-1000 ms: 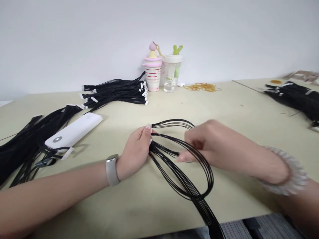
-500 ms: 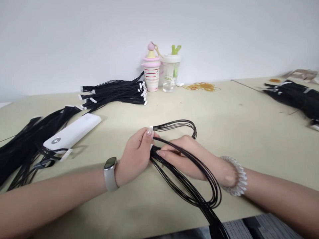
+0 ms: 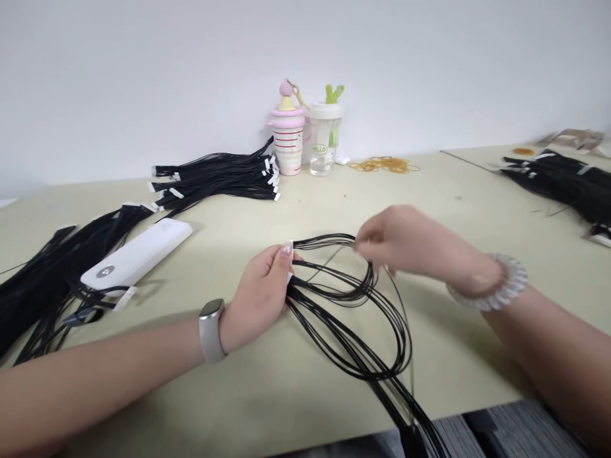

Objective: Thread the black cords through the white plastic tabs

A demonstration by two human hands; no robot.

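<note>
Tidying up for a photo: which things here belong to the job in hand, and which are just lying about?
In hand: black cords, looped, held by left hand and right hand.
Lying about: cord piles, white power bank, pink cup, clear bottle, rubber bands, all untouched.

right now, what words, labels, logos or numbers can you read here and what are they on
"HELLO": green label on the clear bottle, small, only just legible.
White power bank: a round grey emblem, no letters legible.
White tags on the far cord bundle: too small to read.
Black cords held by left hand and right hand: no print visible.
Pink cup: stripes only.
</note>
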